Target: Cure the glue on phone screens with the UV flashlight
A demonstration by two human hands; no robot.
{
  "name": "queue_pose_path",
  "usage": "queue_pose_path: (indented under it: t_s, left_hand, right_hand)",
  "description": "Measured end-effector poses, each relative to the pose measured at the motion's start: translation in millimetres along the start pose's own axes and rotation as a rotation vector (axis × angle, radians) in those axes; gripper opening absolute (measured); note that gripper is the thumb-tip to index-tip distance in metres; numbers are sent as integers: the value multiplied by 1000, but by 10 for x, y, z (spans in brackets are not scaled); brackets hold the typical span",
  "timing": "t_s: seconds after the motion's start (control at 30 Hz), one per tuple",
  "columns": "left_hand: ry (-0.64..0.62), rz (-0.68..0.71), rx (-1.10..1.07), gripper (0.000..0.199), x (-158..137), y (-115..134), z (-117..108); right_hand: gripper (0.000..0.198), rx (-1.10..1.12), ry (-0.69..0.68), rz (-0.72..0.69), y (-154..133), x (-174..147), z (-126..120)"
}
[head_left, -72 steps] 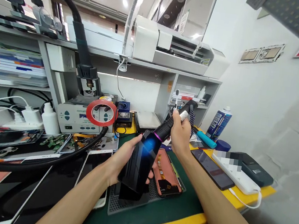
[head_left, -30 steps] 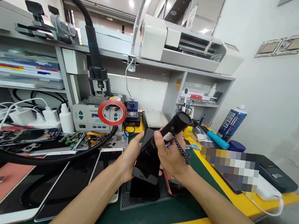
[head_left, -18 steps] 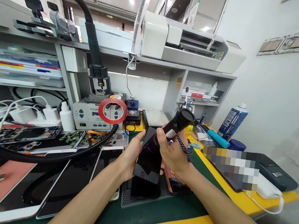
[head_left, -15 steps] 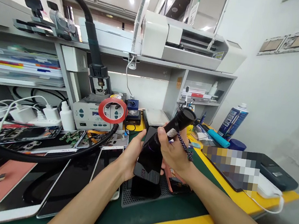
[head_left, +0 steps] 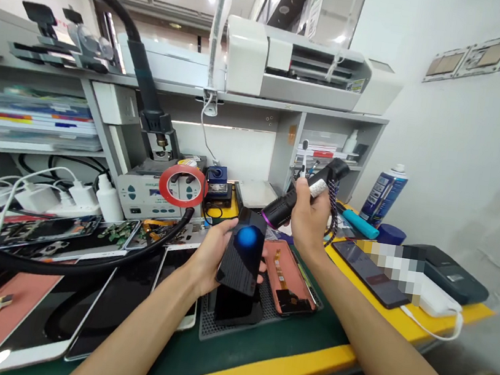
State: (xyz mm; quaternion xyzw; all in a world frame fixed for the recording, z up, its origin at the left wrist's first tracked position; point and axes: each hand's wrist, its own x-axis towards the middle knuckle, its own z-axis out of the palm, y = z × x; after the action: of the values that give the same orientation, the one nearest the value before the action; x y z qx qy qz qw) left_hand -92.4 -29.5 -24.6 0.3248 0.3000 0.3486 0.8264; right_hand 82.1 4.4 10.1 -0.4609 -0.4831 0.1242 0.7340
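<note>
My left hand [head_left: 206,257] is wrapped around a dark phone [head_left: 238,268], tilted with its glossy face up. A blue spot of light shows near the phone's upper end. My right hand [head_left: 310,221] grips a black flashlight [head_left: 283,204] with a white label and a braided wrist cord. Its purple-rimmed head points down and left at the phone, a short way off. Beneath the phone, another black slab [head_left: 237,307] lies on a grey perforated mat [head_left: 208,329]. An open pink phone shell [head_left: 304,285] with a ribbon cable inside lies to the right.
Several tablets and phones [head_left: 116,299] cover the left side of the bench. A black hose [head_left: 94,270] loops in front of them. Red tape [head_left: 162,189] hangs at the rework station [head_left: 131,192]. At right are a dark phone [head_left: 371,273], a blue spray can [head_left: 383,197] and cables.
The flashlight has swung from over the phone to its upper right, tail raised, in my right hand. A blue spot now shows on the phone. The camera view has shifted slightly.
</note>
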Motion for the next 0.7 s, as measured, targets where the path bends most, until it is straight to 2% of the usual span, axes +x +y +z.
queue_pose_path:
  t_s: [0.17, 0.27, 0.33, 0.43, 0.57, 0.63, 0.7]
  left_hand:
    - [109, 36, 113, 46, -95, 93, 114]
    - [271, 71, 306, 48, -154, 124, 198]
    - [393, 93, 474, 53, -145, 114, 253]
    - [540, 174, 905, 65, -26, 49, 380]
    - [688, 199, 1744, 75, 245, -119, 692]
    - [686, 144, 1968, 77, 370, -216, 867]
    - [692, 103, 2060, 76, 468, -301, 1016]
  right_hand:
    - [47, -173, 91, -79, 130, 169, -68]
    - [46, -254, 150, -226, 205, 252, -111]
    - [44, -293, 167, -276, 255, 306, -141]
    - [41, -338, 158, -257, 331, 393, -196]
    - [40, -385, 154, -227, 424, 503, -272]
    - [40, -410, 148, -218, 459, 543, -299]
    - [41, -425, 148, -214, 482, 565, -316]
